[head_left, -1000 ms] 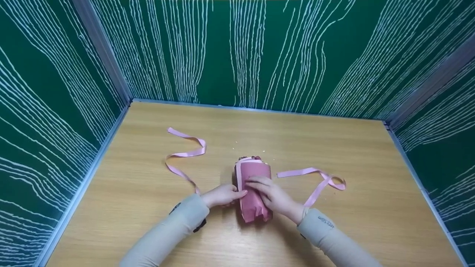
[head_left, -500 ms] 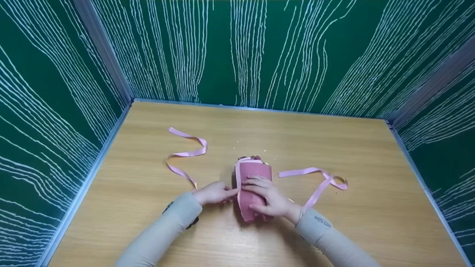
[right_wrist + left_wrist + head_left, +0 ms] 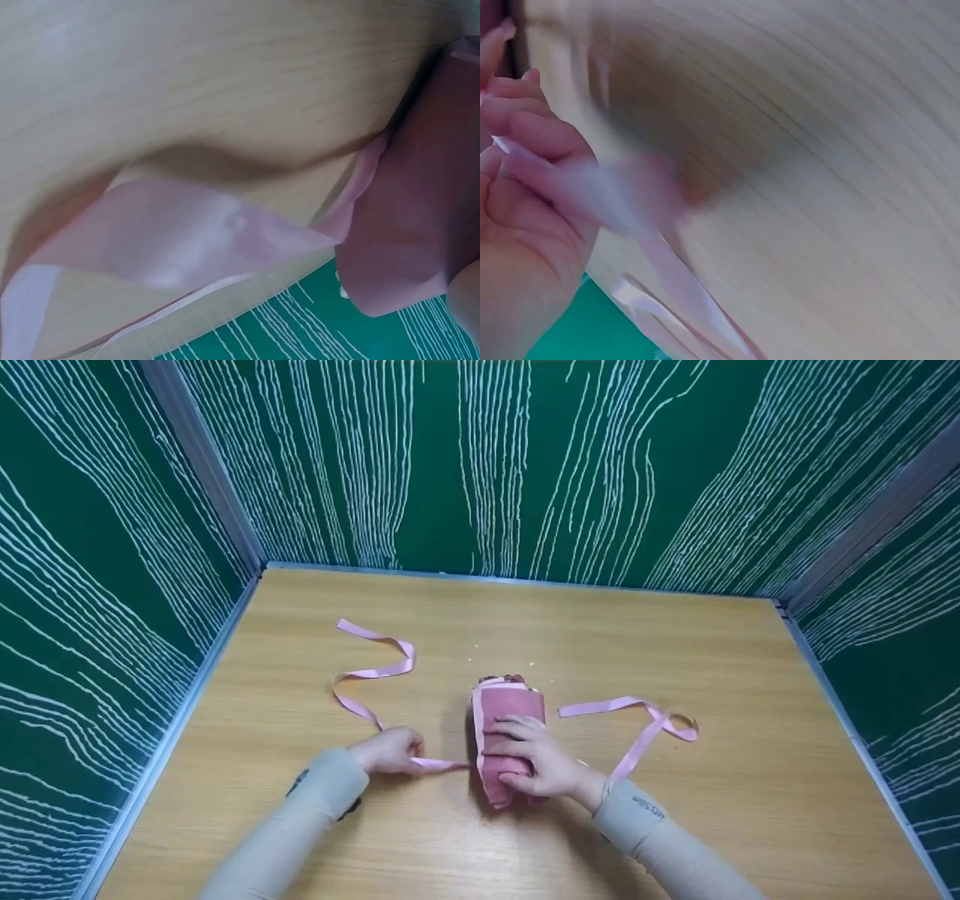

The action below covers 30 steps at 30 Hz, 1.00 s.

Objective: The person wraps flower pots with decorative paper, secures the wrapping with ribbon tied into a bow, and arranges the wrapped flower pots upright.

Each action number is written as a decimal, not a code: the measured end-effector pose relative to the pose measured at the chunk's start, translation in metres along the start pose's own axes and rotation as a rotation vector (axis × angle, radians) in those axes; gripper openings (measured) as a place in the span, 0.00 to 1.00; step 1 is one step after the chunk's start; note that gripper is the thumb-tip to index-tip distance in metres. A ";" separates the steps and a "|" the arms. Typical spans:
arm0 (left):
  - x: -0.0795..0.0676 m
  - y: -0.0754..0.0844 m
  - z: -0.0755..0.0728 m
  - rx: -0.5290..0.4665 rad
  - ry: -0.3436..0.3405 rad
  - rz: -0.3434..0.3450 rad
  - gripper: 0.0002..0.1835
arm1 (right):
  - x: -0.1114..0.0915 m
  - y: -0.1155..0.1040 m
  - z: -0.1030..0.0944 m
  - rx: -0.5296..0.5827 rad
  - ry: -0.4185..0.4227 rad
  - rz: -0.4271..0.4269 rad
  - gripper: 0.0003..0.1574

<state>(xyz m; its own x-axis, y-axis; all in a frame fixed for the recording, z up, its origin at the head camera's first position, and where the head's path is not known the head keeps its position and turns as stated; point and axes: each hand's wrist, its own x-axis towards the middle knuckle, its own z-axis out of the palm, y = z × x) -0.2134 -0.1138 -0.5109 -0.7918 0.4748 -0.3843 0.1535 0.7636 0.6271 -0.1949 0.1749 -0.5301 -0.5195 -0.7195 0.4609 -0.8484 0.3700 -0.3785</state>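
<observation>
A pink paper-wrapped bundle (image 3: 513,703), dark red at its far top like small flowers, lies on the table. A pink ribbon (image 3: 438,765) runs out from under its left side. My left hand (image 3: 388,748) grips that ribbon between curled fingers, left of the bundle; the left wrist view has the ribbon (image 3: 686,289) trailing out of the palm, partly blurred. My right hand (image 3: 541,759) rests on the paper with fingers spread. In the right wrist view, the ribbon's other side (image 3: 172,232) comes from beneath the wrapper (image 3: 420,195). The bundle's underside is hidden.
The ribbon's left tail (image 3: 375,671) winds toward the back left of the wooden table (image 3: 675,652). Its right tail (image 3: 641,746) loops beside my right wrist. Tiny white bits lie behind the bundle. Green panels (image 3: 435,465) with white lines enclose the back and sides.
My left hand has left the bundle's edge and moved left, drawing the ribbon out from the side. The right hand has shifted slightly across the paper and stays on it.
</observation>
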 end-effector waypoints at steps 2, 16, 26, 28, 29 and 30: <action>-0.005 -0.008 -0.005 0.047 0.022 -0.030 0.09 | 0.001 0.001 0.001 -0.008 -0.004 0.000 0.21; -0.028 -0.062 -0.039 0.243 0.285 -0.194 0.03 | -0.001 0.003 0.005 -0.045 0.032 -0.040 0.21; -0.020 -0.079 -0.040 0.186 0.418 -0.270 0.25 | -0.001 0.003 0.006 -0.048 0.042 -0.038 0.20; -0.019 -0.079 -0.040 0.176 0.394 -0.274 0.25 | 0.000 0.003 0.006 -0.050 0.043 -0.036 0.20; -0.019 -0.079 -0.040 0.174 0.385 -0.280 0.23 | 0.000 0.002 0.006 -0.048 0.041 -0.033 0.20; -0.019 -0.080 -0.041 0.181 0.387 -0.279 0.21 | 0.001 0.002 0.005 -0.048 0.042 -0.034 0.20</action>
<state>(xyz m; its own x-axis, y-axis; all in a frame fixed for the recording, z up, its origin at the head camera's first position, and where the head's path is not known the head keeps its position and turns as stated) -0.2349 -0.2016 -0.5257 -0.9729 0.0709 -0.2199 -0.0225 0.9182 0.3954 -0.1964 0.1720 -0.5349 -0.4931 -0.7073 0.5065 -0.8691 0.3743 -0.3235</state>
